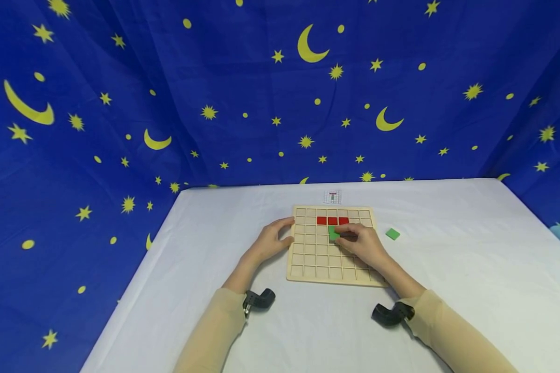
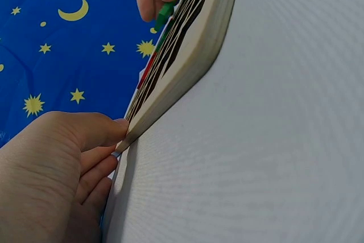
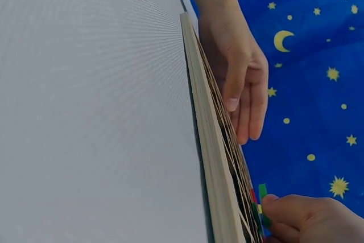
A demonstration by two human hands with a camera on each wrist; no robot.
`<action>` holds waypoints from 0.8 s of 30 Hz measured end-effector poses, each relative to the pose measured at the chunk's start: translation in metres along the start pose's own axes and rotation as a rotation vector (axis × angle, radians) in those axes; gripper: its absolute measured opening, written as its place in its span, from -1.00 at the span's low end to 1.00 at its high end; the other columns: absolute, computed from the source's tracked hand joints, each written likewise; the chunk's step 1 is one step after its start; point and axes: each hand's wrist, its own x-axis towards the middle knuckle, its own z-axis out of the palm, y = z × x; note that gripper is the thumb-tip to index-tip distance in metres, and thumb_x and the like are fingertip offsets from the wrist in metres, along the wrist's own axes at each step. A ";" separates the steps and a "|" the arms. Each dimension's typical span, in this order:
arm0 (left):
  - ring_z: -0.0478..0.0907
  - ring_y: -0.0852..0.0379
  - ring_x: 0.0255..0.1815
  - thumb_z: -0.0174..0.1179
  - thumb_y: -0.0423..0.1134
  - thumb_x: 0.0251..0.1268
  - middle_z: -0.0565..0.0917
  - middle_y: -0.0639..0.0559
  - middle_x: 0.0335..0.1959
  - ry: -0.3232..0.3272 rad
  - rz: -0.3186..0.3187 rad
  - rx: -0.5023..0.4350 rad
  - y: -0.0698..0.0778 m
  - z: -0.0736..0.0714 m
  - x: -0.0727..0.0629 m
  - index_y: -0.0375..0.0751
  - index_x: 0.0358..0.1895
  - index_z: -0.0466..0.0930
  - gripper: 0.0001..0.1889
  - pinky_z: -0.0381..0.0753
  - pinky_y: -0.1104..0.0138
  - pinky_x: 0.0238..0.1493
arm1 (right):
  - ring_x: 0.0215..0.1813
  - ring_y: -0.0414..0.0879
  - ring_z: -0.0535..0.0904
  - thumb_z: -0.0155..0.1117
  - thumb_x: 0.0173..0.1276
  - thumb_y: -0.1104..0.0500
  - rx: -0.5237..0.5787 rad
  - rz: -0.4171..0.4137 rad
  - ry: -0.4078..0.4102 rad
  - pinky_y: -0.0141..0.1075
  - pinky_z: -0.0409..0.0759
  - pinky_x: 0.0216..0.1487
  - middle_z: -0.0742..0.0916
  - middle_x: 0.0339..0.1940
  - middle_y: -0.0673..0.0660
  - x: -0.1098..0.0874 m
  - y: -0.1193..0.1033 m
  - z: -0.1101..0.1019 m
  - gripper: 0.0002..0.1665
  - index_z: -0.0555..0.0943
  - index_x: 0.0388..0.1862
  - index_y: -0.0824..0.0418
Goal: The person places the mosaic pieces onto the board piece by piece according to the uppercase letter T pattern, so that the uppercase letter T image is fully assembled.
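A wooden grid board lies on the white table, with a row of red tiles in its upper part. My right hand pinches a green square tile between thumb and fingers, tilted just above the board. Another green tile appears set below the middle red one, partly covered by the held tile. At the board's left edge, my left hand touches the rim with thumb and fingers fairly straight; the right wrist view also shows this left hand.
One loose green tile lies on the table right of the board. Behind the board is a small card printed with a grid and a red-and-green pattern. A blue curtain with yellow stars and moons surrounds the white tabletop.
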 end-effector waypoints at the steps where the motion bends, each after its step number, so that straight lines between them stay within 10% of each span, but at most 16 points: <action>1: 0.28 -0.04 0.33 0.24 -0.34 0.20 0.44 -0.13 0.26 0.001 0.000 0.000 0.000 0.000 0.000 -0.30 0.30 0.35 -0.43 0.20 0.19 0.37 | -0.07 0.02 0.63 0.42 0.15 0.25 -0.011 -0.006 0.001 -0.14 0.62 -0.05 0.71 -0.12 0.14 0.000 0.001 0.000 -0.68 0.67 -0.08 0.27; 24: 0.28 -0.03 0.34 0.23 -0.34 0.21 0.43 -0.12 0.27 -0.005 -0.015 0.004 0.002 0.000 0.001 -0.31 0.31 0.34 -0.43 0.19 0.19 0.37 | 0.00 -0.02 0.58 0.48 0.08 0.22 -0.145 -0.136 0.024 -0.10 0.57 0.04 0.72 -0.12 0.08 0.000 0.009 0.004 -0.61 0.69 -0.06 0.22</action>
